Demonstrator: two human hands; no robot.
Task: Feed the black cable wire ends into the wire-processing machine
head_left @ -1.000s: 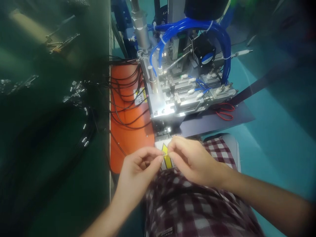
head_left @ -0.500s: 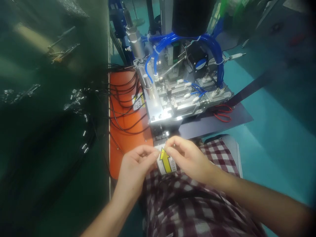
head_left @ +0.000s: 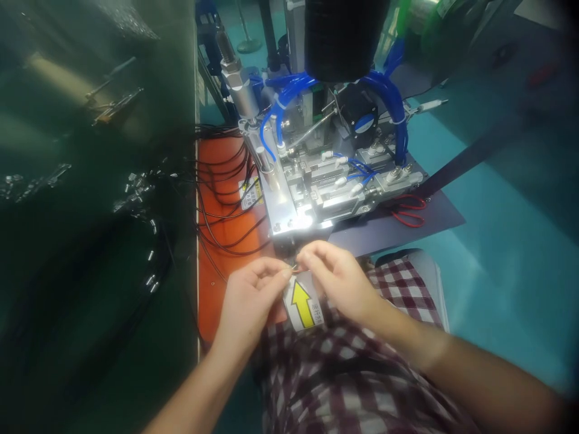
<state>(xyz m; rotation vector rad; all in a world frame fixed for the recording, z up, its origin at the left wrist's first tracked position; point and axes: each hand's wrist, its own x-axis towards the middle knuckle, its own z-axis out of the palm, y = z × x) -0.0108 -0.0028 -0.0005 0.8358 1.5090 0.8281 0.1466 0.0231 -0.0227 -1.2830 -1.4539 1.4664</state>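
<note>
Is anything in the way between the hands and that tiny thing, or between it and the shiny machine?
Nothing visible. The left hand and right hand pinch the tiny thin piece at their fingertips, just below the silver metal machine. The thin black cables lie off to the left.
</note>
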